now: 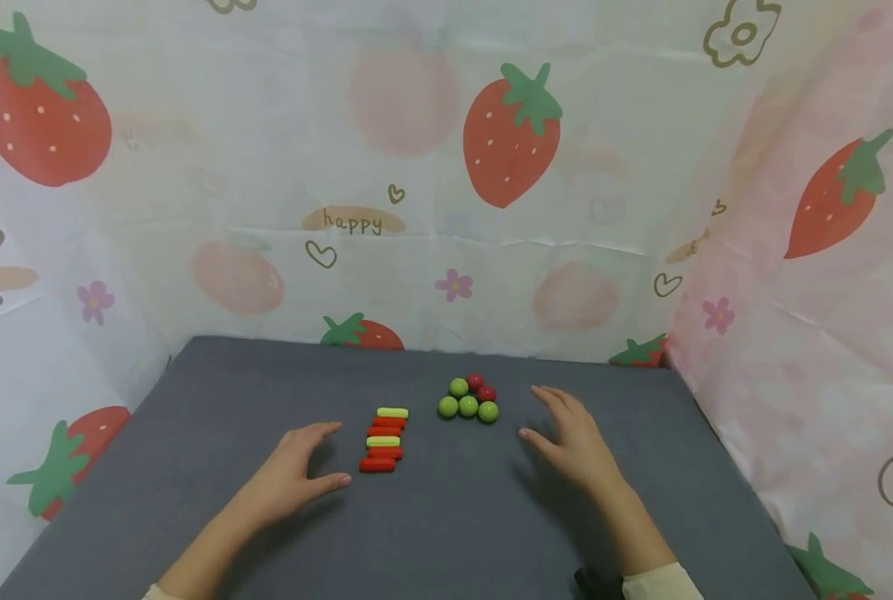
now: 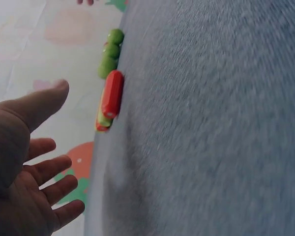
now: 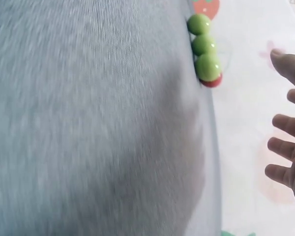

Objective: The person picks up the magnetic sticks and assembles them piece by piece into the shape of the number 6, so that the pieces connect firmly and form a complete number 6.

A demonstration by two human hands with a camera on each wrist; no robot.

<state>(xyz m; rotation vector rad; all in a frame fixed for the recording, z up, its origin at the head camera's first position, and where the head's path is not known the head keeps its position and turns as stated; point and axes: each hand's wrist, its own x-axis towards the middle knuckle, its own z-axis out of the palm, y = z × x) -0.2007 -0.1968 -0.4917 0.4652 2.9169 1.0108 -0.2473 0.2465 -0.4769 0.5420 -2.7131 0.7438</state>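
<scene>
A column of several short ridged sticks lies on the grey table, with red sticks (image 1: 377, 465) and yellow-green sticks (image 1: 383, 442) side by side. To its left hovers my left hand (image 1: 288, 475), thumb and fingers spread apart, holding nothing. Farther back, green balls (image 1: 469, 406) and two red balls (image 1: 486, 393) sit together in a triangle-like cluster. My right hand (image 1: 574, 437) is held to the right of the balls, fingers extended, touching none of them. In the left wrist view a red stick (image 2: 112, 94) is nearest; the right wrist view shows green balls (image 3: 204, 45).
The grey tabletop (image 1: 476, 533) reaches back to a hanging cloth (image 1: 431, 183) printed with strawberries, which also encloses both sides. A small black object (image 1: 596, 582) is beside the right sleeve (image 1: 662, 582) at the front.
</scene>
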